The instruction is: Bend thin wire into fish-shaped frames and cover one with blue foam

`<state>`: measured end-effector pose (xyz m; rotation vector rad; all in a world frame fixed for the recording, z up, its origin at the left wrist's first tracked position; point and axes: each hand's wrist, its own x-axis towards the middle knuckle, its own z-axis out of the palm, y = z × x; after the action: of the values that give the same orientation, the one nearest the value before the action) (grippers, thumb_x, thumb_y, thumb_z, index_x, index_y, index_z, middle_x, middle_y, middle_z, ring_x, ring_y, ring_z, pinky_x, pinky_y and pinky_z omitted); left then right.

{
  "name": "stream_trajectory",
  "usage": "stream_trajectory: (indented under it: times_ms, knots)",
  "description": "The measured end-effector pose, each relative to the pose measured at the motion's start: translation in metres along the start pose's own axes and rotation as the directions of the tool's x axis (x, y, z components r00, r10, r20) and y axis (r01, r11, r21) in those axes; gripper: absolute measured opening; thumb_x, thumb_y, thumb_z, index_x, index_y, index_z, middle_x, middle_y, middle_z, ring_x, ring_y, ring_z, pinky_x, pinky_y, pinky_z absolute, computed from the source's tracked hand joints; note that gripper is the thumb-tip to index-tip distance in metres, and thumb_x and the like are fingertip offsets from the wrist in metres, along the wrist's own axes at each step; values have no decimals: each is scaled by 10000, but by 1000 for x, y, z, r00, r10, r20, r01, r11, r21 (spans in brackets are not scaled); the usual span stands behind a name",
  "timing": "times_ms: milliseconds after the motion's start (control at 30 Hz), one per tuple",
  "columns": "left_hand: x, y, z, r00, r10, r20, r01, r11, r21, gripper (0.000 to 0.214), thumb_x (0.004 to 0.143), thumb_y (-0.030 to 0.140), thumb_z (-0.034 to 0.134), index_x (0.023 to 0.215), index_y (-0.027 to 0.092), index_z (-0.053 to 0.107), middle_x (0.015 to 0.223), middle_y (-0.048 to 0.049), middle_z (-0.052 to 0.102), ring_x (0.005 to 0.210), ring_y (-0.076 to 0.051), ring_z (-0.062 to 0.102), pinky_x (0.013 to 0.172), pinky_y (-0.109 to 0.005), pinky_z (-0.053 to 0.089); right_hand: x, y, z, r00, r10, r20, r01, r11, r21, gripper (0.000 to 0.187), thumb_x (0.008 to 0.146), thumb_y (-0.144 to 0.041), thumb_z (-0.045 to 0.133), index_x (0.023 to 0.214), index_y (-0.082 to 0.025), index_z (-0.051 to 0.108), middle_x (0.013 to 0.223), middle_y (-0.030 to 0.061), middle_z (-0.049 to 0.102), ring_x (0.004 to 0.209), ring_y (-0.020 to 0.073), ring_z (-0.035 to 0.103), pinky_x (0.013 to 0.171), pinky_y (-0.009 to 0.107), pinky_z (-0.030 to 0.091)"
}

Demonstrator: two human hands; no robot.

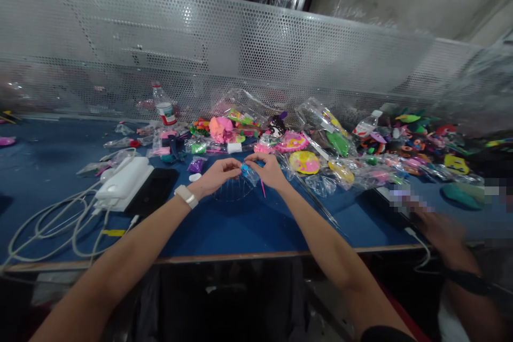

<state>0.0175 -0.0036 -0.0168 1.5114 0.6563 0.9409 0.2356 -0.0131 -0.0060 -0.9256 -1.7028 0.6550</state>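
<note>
Over the blue table, both my hands meet at a small blue clay-like lump (244, 169) with clear plastic around it. My left hand (216, 175), with a pale watch band on its wrist, pinches the lump's left side. The fingers of my right hand (267, 169) are closed on its other side. A thin pink stick (263, 188) pokes down below the right hand; whether the fingers grip it I cannot tell. Beneath the hands lies a clear round item with thin ribs (231, 190). A purple packet (197, 164) and a small white piece (194, 177) lie left of my left hand.
White power bank (124, 184), black phone (154, 192) and looped cables (52, 224) lie left. Colourful clay figures and bags, including a yellow-pink disc (304, 162), line the back before a perforated metal screen (192, 37). Another person's hand (436, 224) is at a dark device, right.
</note>
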Motion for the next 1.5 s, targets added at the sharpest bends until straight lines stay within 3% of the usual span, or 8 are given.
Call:
stream_trajectory:
  times_ms: [200, 333, 400, 533, 900, 1033, 1267, 1500]
  knots:
    - [-1, 0, 5, 995, 45, -86, -39, 996, 76, 348, 730, 375, 937, 905, 172, 714, 861, -25, 717, 785, -151, 651, 796, -327, 549, 1, 6, 4, 998, 52, -23, -51, 998, 45, 275, 882, -484, 771, 907, -213, 805, 909, 69, 820, 881, 248, 763, 877, 391, 610]
    - [3, -3, 4, 981, 52, -185, -43, 998, 51, 367, 699, 402, 955, 856, 173, 714, 830, -18, 713, 757, -147, 645, 775, -329, 554, -1, 3, 1, 985, 169, -23, -167, 983, 73, 489, 961, -687, 650, 970, -214, 773, 887, 73, 788, 774, 226, 715, 627, 325, 584]
    - [5, -5, 1, 966, 79, -248, -63, 996, 68, 374, 702, 430, 951, 858, 179, 722, 839, -26, 724, 770, -156, 651, 780, -337, 562, -2, 0, -1, 978, 208, -6, -207, 976, 71, 515, 915, -725, 706, 1000, -220, 751, 894, 72, 770, 761, 225, 697, 513, 284, 528]
    - [6, -8, -1, 934, 122, -335, -87, 989, 118, 404, 709, 490, 935, 884, 180, 743, 860, -55, 757, 810, -188, 679, 794, -366, 577, -5, -6, -2, 983, 167, 78, -168, 986, -3, 445, 776, -605, 897, 878, -209, 721, 853, 66, 747, 776, 220, 687, 514, 256, 513]
    - [5, -2, 1, 968, 70, -240, -78, 997, -23, 376, 754, 536, 911, 830, 190, 787, 665, -5, 616, 609, -118, 494, 592, -295, 429, 0, -2, -5, 975, 182, 130, -198, 972, 129, 483, 761, -664, 882, 808, -196, 768, 765, 44, 726, 659, 174, 614, 445, 243, 516]
    - [6, -3, 4, 956, 88, -278, -107, 993, -53, 385, 780, 544, 899, 880, 190, 785, 689, -9, 630, 613, -117, 513, 583, -287, 438, 0, -1, -3, 971, 217, 98, -229, 963, 140, 529, 757, -705, 869, 797, -186, 778, 751, 39, 730, 605, 157, 602, 462, 254, 520]
    - [6, -5, 2, 901, 211, -378, -148, 971, 190, 347, 831, 463, 849, 1028, 178, 832, 952, -93, 818, 858, -221, 731, 798, -382, 598, -6, 5, 17, 952, 299, -70, -270, 924, 270, 486, 762, -660, 866, 840, -189, 777, 711, 4, 699, 442, 104, 551, 395, 232, 374]
    - [8, -9, -6, 876, 360, -321, -243, 905, 350, 253, 853, 443, 829, 952, 211, 846, 1005, -85, 850, 931, -256, 777, 844, -414, 635, -8, 0, 24, 916, 400, -29, -354, 839, 414, 507, 690, -661, 902, 827, -196, 751, 738, 11, 733, 438, 94, 540, 379, 227, 350]
